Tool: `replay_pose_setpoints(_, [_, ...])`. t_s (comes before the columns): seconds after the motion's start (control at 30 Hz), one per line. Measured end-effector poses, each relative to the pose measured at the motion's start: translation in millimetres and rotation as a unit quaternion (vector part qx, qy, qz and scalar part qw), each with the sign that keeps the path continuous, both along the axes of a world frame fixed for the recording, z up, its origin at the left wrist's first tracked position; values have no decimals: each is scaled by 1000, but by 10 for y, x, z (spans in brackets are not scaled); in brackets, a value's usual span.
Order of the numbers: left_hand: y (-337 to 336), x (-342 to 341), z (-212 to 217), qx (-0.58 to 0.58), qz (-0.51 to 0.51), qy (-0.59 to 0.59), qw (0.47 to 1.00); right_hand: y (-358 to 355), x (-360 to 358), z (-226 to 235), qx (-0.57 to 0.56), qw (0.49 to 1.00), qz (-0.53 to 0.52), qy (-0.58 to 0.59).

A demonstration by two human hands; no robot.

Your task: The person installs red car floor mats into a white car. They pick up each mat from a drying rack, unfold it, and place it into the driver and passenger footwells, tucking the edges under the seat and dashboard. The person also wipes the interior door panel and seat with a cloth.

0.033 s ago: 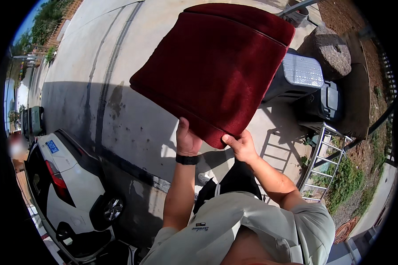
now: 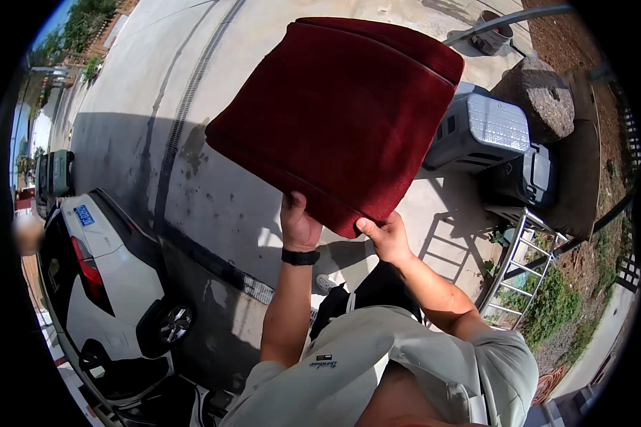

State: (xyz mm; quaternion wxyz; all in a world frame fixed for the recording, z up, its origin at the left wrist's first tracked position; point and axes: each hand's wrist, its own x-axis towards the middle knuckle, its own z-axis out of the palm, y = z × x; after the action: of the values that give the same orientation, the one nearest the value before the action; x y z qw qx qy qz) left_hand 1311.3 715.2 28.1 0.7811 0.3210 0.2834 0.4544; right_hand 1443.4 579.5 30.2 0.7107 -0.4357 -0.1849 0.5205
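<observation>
A large, roughly square dark red plush mat [image 2: 335,121] is held out in front of me above the paving. Seams run along its far and near edges. My right hand [image 2: 390,238] pinches the near corner, thumb on top and fingers beneath. At the near edge, to the left of that corner, my left hand [image 2: 300,224] grips the mat from below, thumb up along its edge; most of its fingertips are hidden. A black band [image 2: 300,257] circles my left wrist.
A white car [image 2: 107,277] stands at the left. To the right are a grey plastic bin [image 2: 488,121], a darker bin [image 2: 523,174], a round stone block [image 2: 538,96] and a metal ladder [image 2: 521,274]. A drain grate [image 2: 185,107] crosses the concrete.
The mat's far edge has dipped slightly in view, and its right side has shifted a little left. Both hands keep their hold. The surroundings have shifted slightly with my head.
</observation>
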Motion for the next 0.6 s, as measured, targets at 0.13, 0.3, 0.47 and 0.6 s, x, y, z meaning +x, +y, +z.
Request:
replay_pose_setpoints(0.13, [-174,-1724,841,341,223,316,857,269,-610,-305,-145,910,377,91])
replay_pose_setpoints(0.3, [-805,-3319,1392,483,227,573,622,830,-1635,-320,-96,862,495,-56])
replay_pose_setpoints(0.47, [-1098,-4086,953,396,284,552,677,1004,-4124,-262,-2,775,630,-52])
replay_pose_setpoints(0.6, [-1581,-5794,1219,243,367,522,731,1031,-5664,-48,36,715,654,245])
